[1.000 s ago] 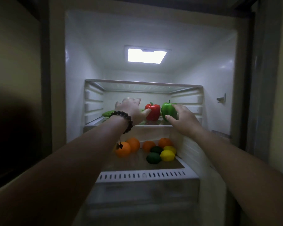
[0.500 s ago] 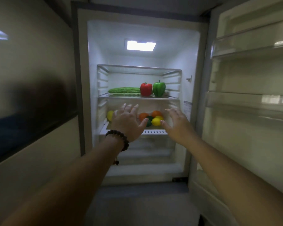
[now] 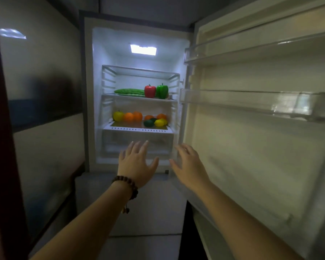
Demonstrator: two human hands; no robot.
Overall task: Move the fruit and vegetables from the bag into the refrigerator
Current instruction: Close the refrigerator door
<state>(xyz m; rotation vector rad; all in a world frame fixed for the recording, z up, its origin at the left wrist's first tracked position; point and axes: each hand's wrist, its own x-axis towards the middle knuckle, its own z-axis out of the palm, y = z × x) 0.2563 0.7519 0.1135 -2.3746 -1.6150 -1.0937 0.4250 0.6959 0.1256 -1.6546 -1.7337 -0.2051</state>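
Observation:
The refrigerator [image 3: 97, 76] stands open ahead, lit inside. On its upper shelf [image 3: 139, 97] a long green gourd [image 3: 129, 91] lies left of a red pepper [image 3: 150, 91] and a green pepper [image 3: 162, 91]. The lower shelf [image 3: 137, 129] carries a yellow fruit [image 3: 118, 115], several oranges [image 3: 133, 116], dark green limes [image 3: 148, 123] and lemons [image 3: 159, 122]. My left hand [image 3: 136, 165], with a bead bracelet, and my right hand [image 3: 189, 164] hover empty with fingers spread, in front of the fridge below the lower shelf. No bag is in view.
The fridge door [image 3: 251, 143] swings open on the right, with clear door bins [image 3: 251, 102]. A dark glossy panel [image 3: 41, 94] fills the left side. A clear drawer [image 3: 137, 142] sits under the lower shelf. Grey floor [image 3: 148, 212] lies below.
Both hands have let go of the two peppers on the upper shelf and drawn back out of the fridge. The view has pulled away, showing the door and floor.

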